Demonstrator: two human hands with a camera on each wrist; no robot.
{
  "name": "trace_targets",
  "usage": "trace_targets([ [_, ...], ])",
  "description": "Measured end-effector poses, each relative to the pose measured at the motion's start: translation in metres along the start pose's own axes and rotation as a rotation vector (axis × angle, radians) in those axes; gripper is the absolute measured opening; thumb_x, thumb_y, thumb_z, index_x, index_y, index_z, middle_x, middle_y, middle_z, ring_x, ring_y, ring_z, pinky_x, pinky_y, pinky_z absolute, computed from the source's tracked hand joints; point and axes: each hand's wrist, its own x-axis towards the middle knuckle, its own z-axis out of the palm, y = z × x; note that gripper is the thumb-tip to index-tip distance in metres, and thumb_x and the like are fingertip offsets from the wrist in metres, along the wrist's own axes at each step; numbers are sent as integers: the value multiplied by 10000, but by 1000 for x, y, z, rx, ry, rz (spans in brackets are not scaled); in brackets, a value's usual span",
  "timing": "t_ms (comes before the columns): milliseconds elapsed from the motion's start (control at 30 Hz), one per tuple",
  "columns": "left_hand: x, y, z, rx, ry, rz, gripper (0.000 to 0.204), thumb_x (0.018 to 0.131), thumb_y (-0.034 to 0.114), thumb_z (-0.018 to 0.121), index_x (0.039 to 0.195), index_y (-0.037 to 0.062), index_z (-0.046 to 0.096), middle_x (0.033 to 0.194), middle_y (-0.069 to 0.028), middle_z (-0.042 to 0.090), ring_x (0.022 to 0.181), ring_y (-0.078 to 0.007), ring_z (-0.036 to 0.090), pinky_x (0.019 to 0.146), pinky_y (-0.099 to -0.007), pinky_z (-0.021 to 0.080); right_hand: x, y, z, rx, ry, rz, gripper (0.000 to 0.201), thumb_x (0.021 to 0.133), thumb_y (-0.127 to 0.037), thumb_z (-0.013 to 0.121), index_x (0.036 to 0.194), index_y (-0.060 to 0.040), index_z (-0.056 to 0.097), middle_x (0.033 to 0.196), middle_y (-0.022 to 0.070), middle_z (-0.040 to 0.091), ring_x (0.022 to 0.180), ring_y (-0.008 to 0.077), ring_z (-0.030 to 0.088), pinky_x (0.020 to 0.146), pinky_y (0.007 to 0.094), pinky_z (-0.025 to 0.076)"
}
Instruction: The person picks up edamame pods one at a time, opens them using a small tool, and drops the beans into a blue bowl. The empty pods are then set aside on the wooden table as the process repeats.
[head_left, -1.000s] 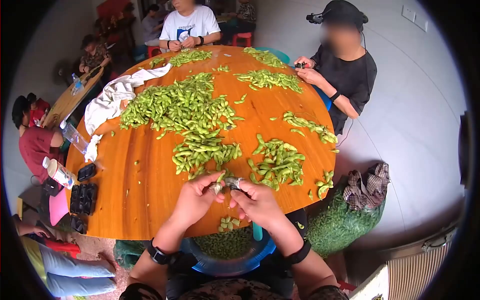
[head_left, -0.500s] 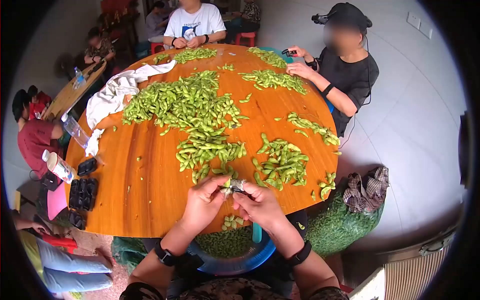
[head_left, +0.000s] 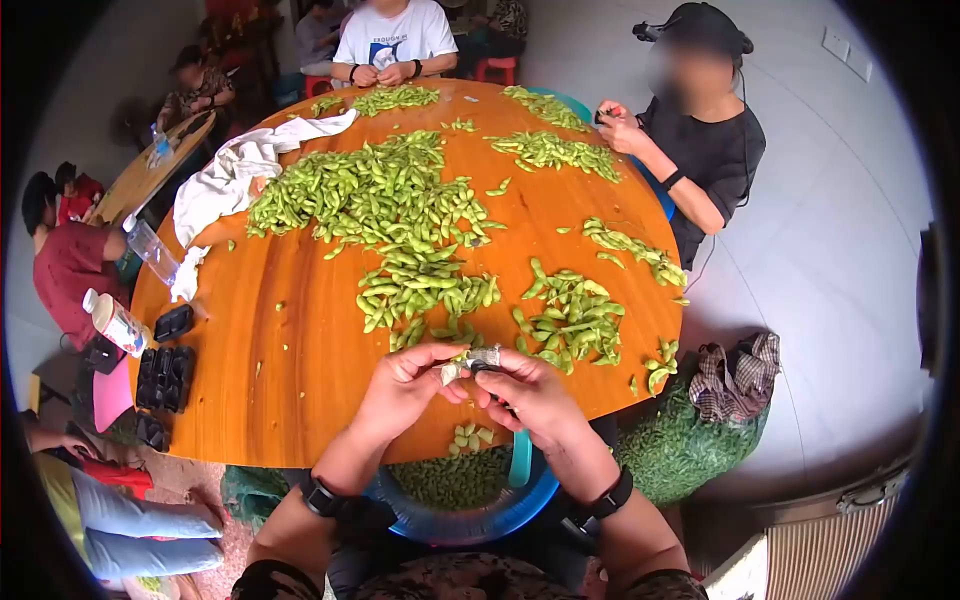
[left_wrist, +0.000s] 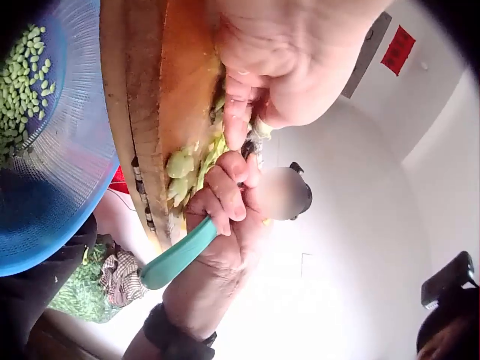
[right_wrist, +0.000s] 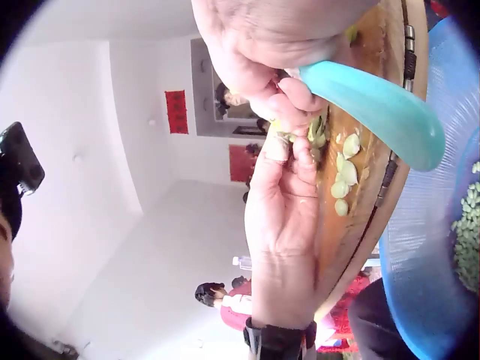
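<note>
Over the near table edge, my left hand (head_left: 395, 400) pinches a green soybean pod (right_wrist: 281, 126), mostly covered by the fingers. Facing it at the fingertips, my right hand (head_left: 540, 400) grips a tool by its curved teal handle (right_wrist: 375, 105); the fingers hide its working end. Whitish wrapping (head_left: 452, 372) shows at the left fingertips and grey wrapping (head_left: 487, 354) at the right ones. Several shelled beans (head_left: 470, 438) lie on the table just below the hands. A blue basin (head_left: 435, 530) holding many shelled beans sits beneath the table edge.
Pods lie in a large heap (head_left: 370, 190) and a smaller pile (head_left: 570, 320) on the round wooden table (head_left: 290, 370). A white cloth (head_left: 225, 180), bottles and black trays (head_left: 165, 378) line the left side. A green sack (head_left: 670, 460) stands at right. Other people sit around.
Both hands stay together at the table edge, with small finger movements around the pod. The view shifts slightly. The person at right drew their hands back together after reaching over the table.
</note>
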Motion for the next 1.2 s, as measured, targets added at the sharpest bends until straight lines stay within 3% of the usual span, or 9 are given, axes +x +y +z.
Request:
trace_targets([
  [167, 2, 1, -5, -287, -35, -193, 304, 940, 6, 507, 1242, -16, 541, 986, -98, 661, 787, -143, 648, 747, -269, 542, 1, -4, -5, -7, 9, 42, 120, 926, -111, 575, 1017, -53, 627, 680, -9, 559, 458, 38, 443, 377, 186, 299],
  [333, 5, -8, 2, -104, -4, -122, 296, 946, -4, 492, 1241, -17, 513, 954, -86, 650, 760, -131, 626, 708, -262, 531, 1, 1, 12, -153, 138, -78, 127, 926, -92, 562, 1027, -54, 629, 680, -14, 555, 465, 33, 446, 402, 189, 345],
  [400, 4, -10, 0, -5, -11, -86, 285, 947, -11, 488, 1231, -14, 513, 948, -81, 645, 749, -126, 618, 691, -258, 527, -1, 2, 21, -318, 198, -236, 137, 931, -79, 537, 1031, -53, 628, 695, -12, 565, 476, 28, 459, 423, 194, 376],
  [533, 4, -3, -1, -84, 51, 43, 237, 951, 4, 502, 1184, 3, 548, 932, -74, 635, 734, -116, 609, 659, -243, 519, -4, -4, 26, -290, 219, -232, 116, 950, -103, 537, 1020, -47, 610, 715, -1, 597, 473, 34, 473, 402, 181, 340],
  [600, 4, -7, 0, -114, 48, 65, 214, 951, 8, 506, 1155, 1, 571, 928, -65, 633, 726, -113, 604, 664, -246, 519, -7, -8, 24, -187, 148, -146, 126, 953, -114, 534, 1026, -36, 601, 751, 23, 632, 480, 47, 510, 399, 179, 352],
  [900, 1, 3, 1, -166, 39, 50, 202, 929, 0, 539, 1124, -8, 592, 979, -59, 621, 769, -110, 603, 691, -253, 522, -13, -9, 26, -166, 99, -97, 142, 946, -123, 551, 1021, -14, 601, 813, 67, 673, 524, 74, 585, 392, 177, 358],
  [1033, 0, 4, 0, -163, 65, 71, 199, 927, -4, 540, 1118, -9, 593, 970, -59, 619, 770, -114, 607, 688, -256, 526, -13, -6, 27, -147, 126, -94, 136, 941, -132, 565, 1005, -21, 612, 802, 64, 672, 527, 71, 587, 393, 173, 355],
  [1200, -1, 0, -3, -276, 51, -17, 167, 929, 24, 556, 1088, -1, 598, 884, -48, 624, 715, -112, 604, 631, -249, 522, -9, 0, 18, 32, 64, -68, 135, 931, -136, 586, 1027, -51, 627, 798, 45, 665, 502, 64, 543, 390, 179, 321],
])
